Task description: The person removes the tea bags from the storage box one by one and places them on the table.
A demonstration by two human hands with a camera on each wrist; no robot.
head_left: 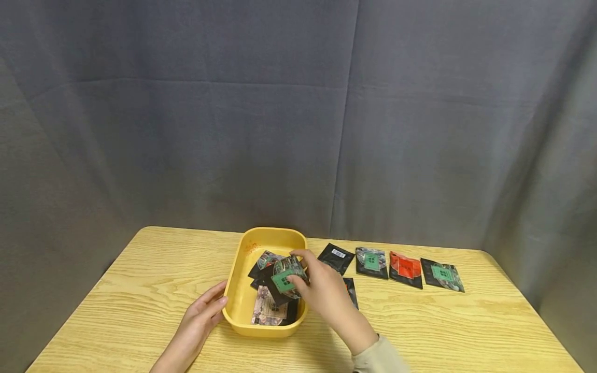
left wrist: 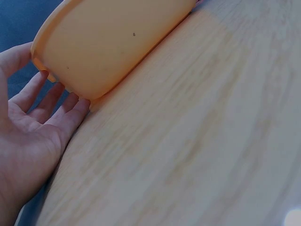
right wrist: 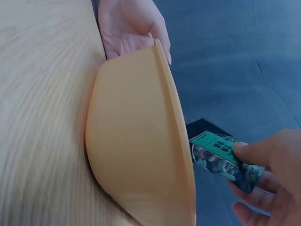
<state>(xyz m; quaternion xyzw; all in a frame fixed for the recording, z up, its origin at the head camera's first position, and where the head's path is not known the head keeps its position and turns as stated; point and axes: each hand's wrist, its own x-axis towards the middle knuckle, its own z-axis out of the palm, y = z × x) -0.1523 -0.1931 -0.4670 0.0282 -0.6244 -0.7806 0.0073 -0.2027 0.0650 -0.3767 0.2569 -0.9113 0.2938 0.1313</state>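
Note:
Between thumb and fingers my right hand (head_left: 324, 290) pinches a black packet with a green label (head_left: 284, 280), held over the right part of a yellow tub (head_left: 240, 305). In the right wrist view the packet (right wrist: 216, 153) shows beside the tub's rim, gripped by the right hand (right wrist: 277, 174). Inside the tub lie several packets, one with a pink floral front (head_left: 268, 309). My left hand (head_left: 198, 321) touches the tub's left side; the left wrist view shows that hand (left wrist: 42, 122) with extended fingertips against the tub wall (left wrist: 117, 42).
On the wooden table (head_left: 163, 280), right of the tub, lie a black packet with a barcode (head_left: 337, 257), two green-labelled packets (head_left: 371, 261) (head_left: 442, 274) and a red one (head_left: 406, 268). Another packet (head_left: 351, 291) is partly behind my right hand. Grey curtain (head_left: 280, 129) hangs behind.

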